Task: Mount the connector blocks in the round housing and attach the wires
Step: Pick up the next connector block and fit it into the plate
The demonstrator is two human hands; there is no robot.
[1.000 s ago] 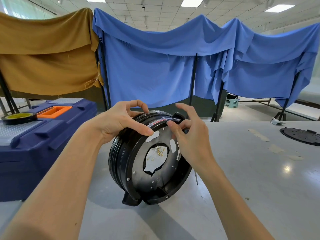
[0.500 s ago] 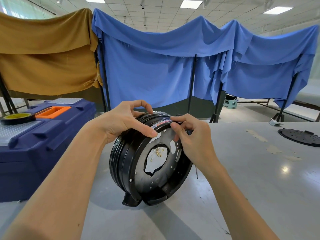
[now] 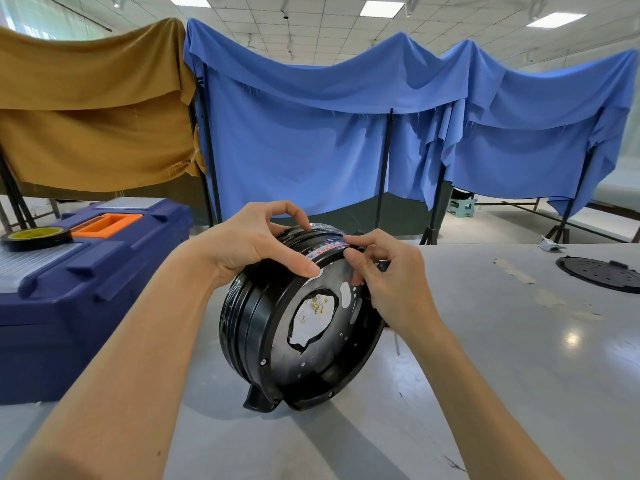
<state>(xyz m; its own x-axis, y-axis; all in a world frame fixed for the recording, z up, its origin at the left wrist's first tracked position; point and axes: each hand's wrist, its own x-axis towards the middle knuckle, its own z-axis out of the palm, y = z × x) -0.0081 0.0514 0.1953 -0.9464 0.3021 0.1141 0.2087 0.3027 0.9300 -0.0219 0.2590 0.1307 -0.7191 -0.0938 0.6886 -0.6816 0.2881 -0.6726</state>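
Observation:
A black round housing (image 3: 277,344) stands tilted on its edge on the grey table (image 3: 485,375), its open face toward me. Through its central opening show small brass terminals (image 3: 318,302) on a white patch. My left hand (image 3: 252,242) grips the housing's top rim, thumb on the front face and fingers over the back. My right hand (image 3: 388,282) pinches at the upper right rim, beside a white and red label (image 3: 323,251). What lies between its fingertips is hidden.
A dark blue toolbox (image 3: 79,282) with an orange handle recess sits at the left, a roll of tape (image 3: 34,237) on top. A black round cover plate (image 3: 599,273) lies at the table's far right. Blue and mustard cloths hang on frames behind.
My right hand's fingers have curled in from spread to a pinch at the upper right rim. My left hand has kept its grip on the top of the housing.

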